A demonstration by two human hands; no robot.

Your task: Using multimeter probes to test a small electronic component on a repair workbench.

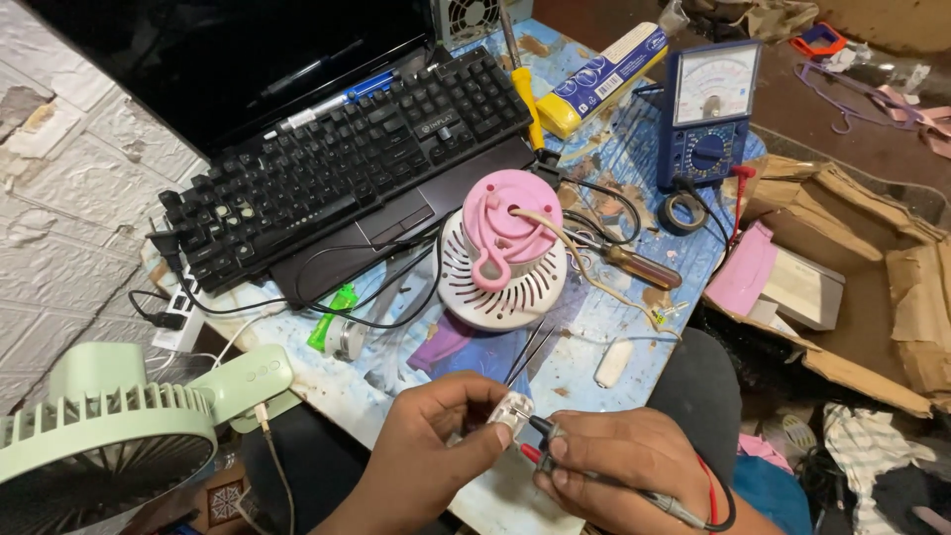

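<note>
Pinching a small clear part (512, 409) in the left hand (436, 441) at 6 o'clock, steady for testing | right hand (619, 458) is gripping two probes (543, 443) against it | blue meter (707, 111) is standing at 1 o'clock on the bench (594, 327)

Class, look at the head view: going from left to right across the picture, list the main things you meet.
Green fan → black keyboard → left hand → pink and white round casing → right hand → blue analogue multimeter → cardboard box.
</note>
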